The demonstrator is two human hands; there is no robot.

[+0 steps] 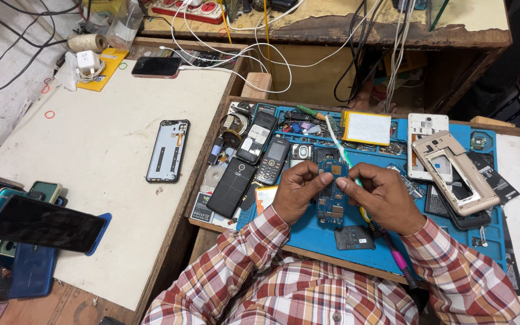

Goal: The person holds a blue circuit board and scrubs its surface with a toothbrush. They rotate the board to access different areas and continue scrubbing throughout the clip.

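Fingers (309, 180) of the left hand (296, 194) pinched the blue circuit board (331, 195) upright over the blue repair mat (314, 236) on the desk, while the right hand (383, 198) was clamped on a toothbrush (339, 146) and steadied the board's edge. Hard scrubbing might knock small components loose, or the board could slip onto the black cover (354, 238) below.
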